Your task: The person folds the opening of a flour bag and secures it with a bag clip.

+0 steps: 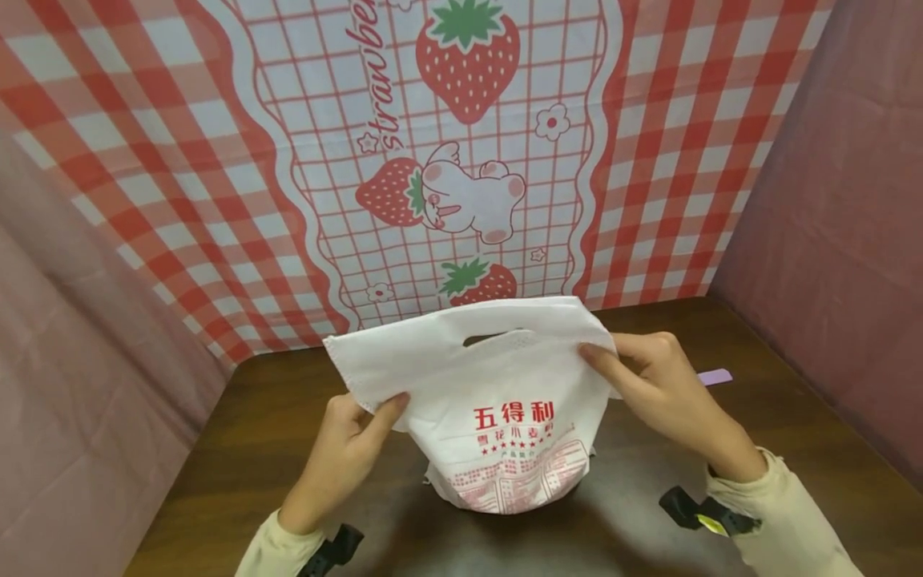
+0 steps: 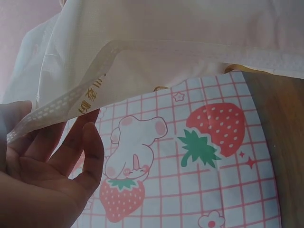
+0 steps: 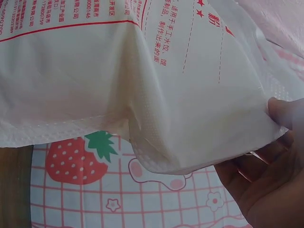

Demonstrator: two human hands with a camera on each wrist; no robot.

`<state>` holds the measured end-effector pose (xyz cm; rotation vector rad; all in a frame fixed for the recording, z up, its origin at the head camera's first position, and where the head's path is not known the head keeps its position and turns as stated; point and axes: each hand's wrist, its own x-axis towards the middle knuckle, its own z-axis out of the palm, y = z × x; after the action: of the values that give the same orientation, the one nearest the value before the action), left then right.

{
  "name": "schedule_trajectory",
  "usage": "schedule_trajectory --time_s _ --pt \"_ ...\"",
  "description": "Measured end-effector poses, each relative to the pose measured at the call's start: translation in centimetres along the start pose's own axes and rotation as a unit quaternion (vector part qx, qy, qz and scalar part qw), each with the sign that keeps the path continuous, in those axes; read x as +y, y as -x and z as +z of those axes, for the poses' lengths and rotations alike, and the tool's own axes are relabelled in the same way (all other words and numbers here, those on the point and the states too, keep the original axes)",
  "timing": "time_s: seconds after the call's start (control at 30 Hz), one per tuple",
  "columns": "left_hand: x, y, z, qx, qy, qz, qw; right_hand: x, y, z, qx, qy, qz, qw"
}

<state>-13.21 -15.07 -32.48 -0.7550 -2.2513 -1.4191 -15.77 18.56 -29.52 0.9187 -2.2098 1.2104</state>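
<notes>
A white fabric bag (image 1: 433,365) with red printed characters and a slot handle at its top stands upright in front of me. My left hand (image 1: 344,449) pinches its left edge, thumb on the near face. On the opposite side my right hand (image 1: 659,393) pinches the upper right edge in the same way. The left wrist view shows the bag's seam (image 2: 102,66) running between the thumb and curled fingers. In the right wrist view, the thumb lies on the bag's printed side (image 3: 209,114) with fingers behind its edge. The bag's contents are hidden.
A dark wooden table (image 1: 238,449) lies beneath the bag. Behind it hangs a red-and-white checked cloth (image 1: 649,160) with strawberries. Pink curtains (image 1: 815,240) flank both sides. A small lilac strip (image 1: 716,377) lies beyond the right hand, partly hidden by it.
</notes>
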Motion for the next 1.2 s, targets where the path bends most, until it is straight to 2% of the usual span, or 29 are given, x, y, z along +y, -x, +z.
schedule_trajectory --time_s 0.27,0.47,0.6,0.77,0.9,1.0,1.2 --pt "0.0 0.0 0.0 0.014 0.014 -0.003 0.9998 0.1 0.0 0.2 0.013 0.014 0.019 1.0" --pt "0.0 0.0 0.3 0.037 0.023 -0.015 0.9989 0.4 -0.2 0.8 0.032 0.001 0.003 0.999" --pt "0.0 -0.9 0.5 0.05 0.044 -0.036 0.9971 0.5 -0.6 0.8 0.049 0.003 0.015 0.999" --pt "-0.2 -2.3 0.5 0.076 0.078 -0.037 0.9934 0.9 -1.5 1.1 0.063 0.005 0.034 0.997" --pt "0.7 -3.4 0.5 0.101 0.101 -0.04 0.9889 1.0 -2.2 1.5 0.065 -0.017 0.068 0.995" --pt "1.7 -3.7 0.2 0.089 0.107 -0.053 0.9889 0.3 -2.1 1.6 0.06 -0.034 0.097 0.993" --pt "2.0 -3.4 -0.5 0.025 0.088 -0.065 0.9937 -1.6 -1.8 1.3 0.053 -0.045 0.113 0.991"
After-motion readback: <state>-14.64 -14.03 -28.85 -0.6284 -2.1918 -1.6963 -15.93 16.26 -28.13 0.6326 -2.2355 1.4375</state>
